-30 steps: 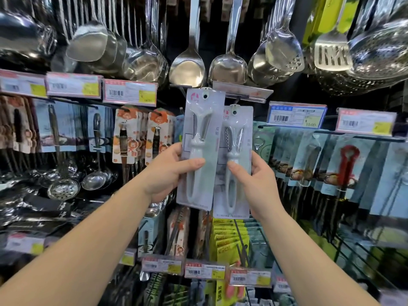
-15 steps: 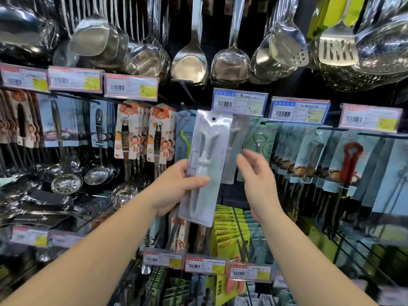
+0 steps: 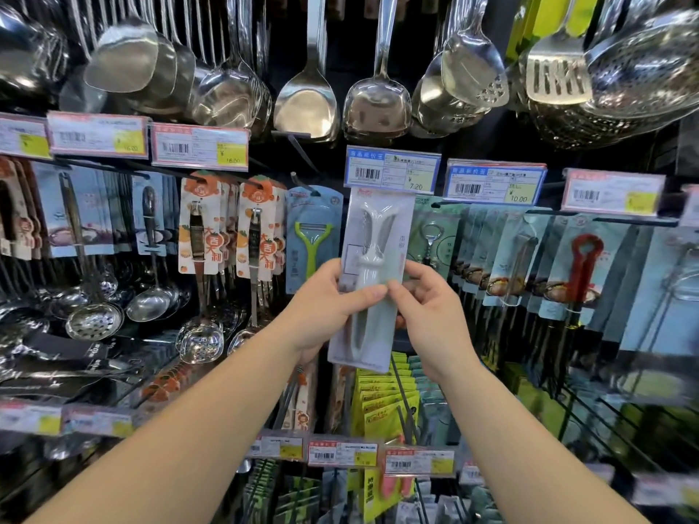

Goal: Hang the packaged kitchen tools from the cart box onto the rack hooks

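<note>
2 hands on 1 pale grey carded pack with a white Y-shaped peeler (image 3: 372, 274), held upright just under the blue price tag (image 3: 392, 171). Left hand (image 3: 325, 308) gripping its left edge, thumb across the front; right hand (image 3: 429, 315) pinching the right edge with curled fingers. Hanging step seemingly under way; hook itself hidden behind the tag. Next: likely sliding the pack's top hole fully on, then letting go.

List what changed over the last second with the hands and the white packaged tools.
The right hand released the second package, then joined the left hand on the remaining white tool package, now raised under the blue price tag. The left hand's grip and the surrounding hung stock stayed unchanged.
</note>
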Motion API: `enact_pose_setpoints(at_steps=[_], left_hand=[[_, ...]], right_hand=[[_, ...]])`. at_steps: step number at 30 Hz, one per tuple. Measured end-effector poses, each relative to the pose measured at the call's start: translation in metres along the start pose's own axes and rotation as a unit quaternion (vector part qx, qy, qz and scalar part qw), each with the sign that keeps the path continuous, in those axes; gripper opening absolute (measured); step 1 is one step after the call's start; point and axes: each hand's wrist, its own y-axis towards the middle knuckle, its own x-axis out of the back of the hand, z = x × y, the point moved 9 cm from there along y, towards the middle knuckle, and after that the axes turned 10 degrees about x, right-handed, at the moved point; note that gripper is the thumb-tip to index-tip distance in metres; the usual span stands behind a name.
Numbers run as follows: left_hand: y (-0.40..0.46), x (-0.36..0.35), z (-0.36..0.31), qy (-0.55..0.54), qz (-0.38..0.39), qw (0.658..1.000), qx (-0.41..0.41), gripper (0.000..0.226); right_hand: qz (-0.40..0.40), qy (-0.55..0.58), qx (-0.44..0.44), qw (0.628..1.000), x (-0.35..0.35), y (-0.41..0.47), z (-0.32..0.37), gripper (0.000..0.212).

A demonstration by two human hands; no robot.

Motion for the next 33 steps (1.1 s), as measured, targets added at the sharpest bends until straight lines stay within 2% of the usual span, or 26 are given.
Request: enact_pose_setpoints(at_steps=[4,6,10,16,20,23,25,26,28,29,31,33], left_hand=[[0.002,-0.006,-0.005,0.017,0.006,1.0,0.003,0.048],[0.003,-0.009,-0.006,0.02,0.006,1.0,0.005,0.058],[0.001,-0.015,-0.006,0.011,0.002,1.0,0.008,0.066],[0.0,-0.019,-0.007,-0.001,0.007,1.0,0.012,0.08],[0.0,-0.021,-0.005,-0.03,0.012,0.999,0.035,0.047],[0.003,-0.02,-0.004,-0.03,0.002,0.998,0.051,0.039],[0.006,-0.016,-0.003,-0.02,-0.023,0.998,0.057,0.038],[0.006,-0.012,-0.002,-0.014,-0.046,0.997,0.063,0.05],[0.009,-0.002,0.008,0.013,-0.103,0.991,0.079,0.093],[0.007,0.005,0.012,0.043,-0.139,0.986,0.076,0.103],[-0.002,0.02,0.02,0.133,-0.225,0.964,0.052,0.103],[-0.014,0.027,0.028,0.214,-0.29,0.932,0.026,0.092]], right_hand=[[-0.024,0.021,-0.009,0.999,0.004,0.002,-0.003,0.029],[-0.031,0.026,-0.008,0.999,0.006,0.002,-0.003,0.029],[-0.042,0.01,0.02,0.999,0.011,0.003,0.004,0.024],[-0.047,-0.012,0.06,0.997,0.013,0.003,0.017,0.031],[-0.036,0.007,0.034,0.999,0.011,0.007,0.013,0.03],[-0.037,0.011,0.008,0.999,0.01,0.01,0.005,0.026],[-0.03,-0.014,-0.009,0.999,0.01,0.016,-0.004,0.025],[-0.029,-0.038,-0.023,0.999,0.01,0.02,-0.009,0.03],[-0.033,-0.094,-0.05,0.994,0.015,0.023,-0.021,0.05],[-0.035,-0.116,-0.061,0.991,0.019,0.022,-0.026,0.058],[-0.037,-0.144,-0.085,0.985,0.026,0.013,-0.037,0.062],[-0.04,-0.182,-0.101,0.977,0.036,-0.002,-0.048,0.059]])
